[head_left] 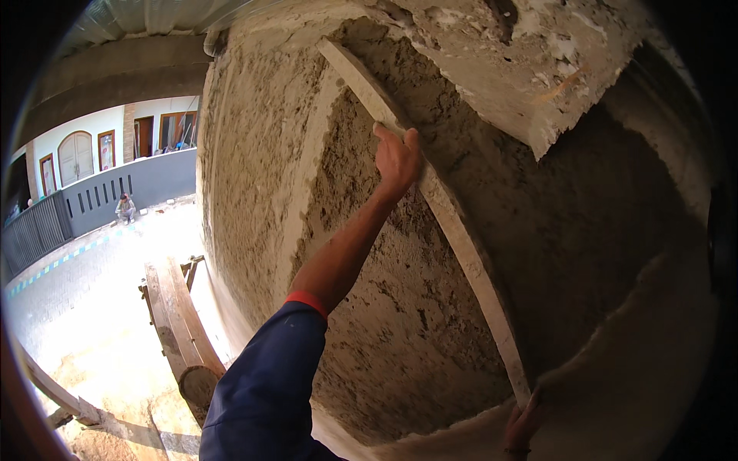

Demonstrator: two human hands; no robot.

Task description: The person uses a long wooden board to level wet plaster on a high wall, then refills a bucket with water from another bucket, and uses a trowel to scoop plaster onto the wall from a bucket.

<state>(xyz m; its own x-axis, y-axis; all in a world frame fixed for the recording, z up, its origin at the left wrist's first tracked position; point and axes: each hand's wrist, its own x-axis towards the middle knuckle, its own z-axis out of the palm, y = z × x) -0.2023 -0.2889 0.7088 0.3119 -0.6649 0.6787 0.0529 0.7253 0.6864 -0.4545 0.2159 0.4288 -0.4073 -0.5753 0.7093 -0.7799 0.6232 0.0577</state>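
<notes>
Pale and long, the wooden board [460, 238] in the head view lies slantwise against a rough plastered wall [384, 338], its upper end at the upper left and its lower end at the lower right; its curve is probably the lens's doing. Left of it runs a smoother plaster strip [311, 173], and a ragged slab [530, 73] juts out above. The two hands sit well apart along the board, likely so that it stays steady and even against the wall.

The left hand [398, 163] grips the upper part, fingers and thumb closed about the board's width. The left arm, in a dark blue sleeve [269, 376] with a red cuff, reaches up and forward, nearly straight, the wrist slightly bent. The right hand [524, 424] is at the board's lower end, in shade; how firmly its fingers close cannot be told. Weathered planks [181, 319] lie below, to the left.
</notes>
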